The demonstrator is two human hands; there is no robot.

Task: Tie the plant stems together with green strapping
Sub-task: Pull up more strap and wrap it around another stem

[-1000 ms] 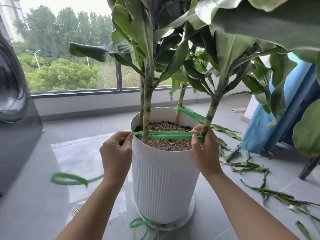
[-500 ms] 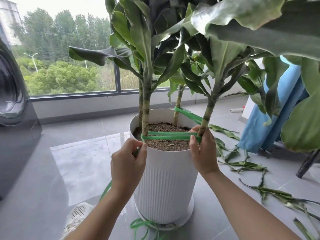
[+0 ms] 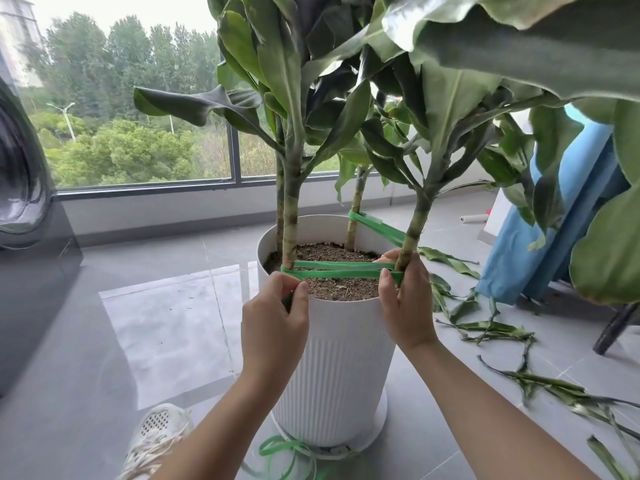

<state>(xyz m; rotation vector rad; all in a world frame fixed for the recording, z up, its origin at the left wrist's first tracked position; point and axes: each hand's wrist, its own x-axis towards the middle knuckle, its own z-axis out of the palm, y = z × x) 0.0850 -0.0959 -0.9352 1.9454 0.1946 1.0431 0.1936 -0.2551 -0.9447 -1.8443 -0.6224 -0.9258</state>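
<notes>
Your left hand (image 3: 275, 320) pinches the green strapping (image 3: 339, 268) by the left stem (image 3: 289, 237); your right hand (image 3: 407, 306) grips strapping and right stem (image 3: 414, 230) over the white pot (image 3: 339, 358).

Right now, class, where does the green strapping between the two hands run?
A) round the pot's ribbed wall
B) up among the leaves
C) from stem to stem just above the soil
C: the green strapping runs from the left stem to the right stem over the soil, left hand and right hand pinching it.
</notes>
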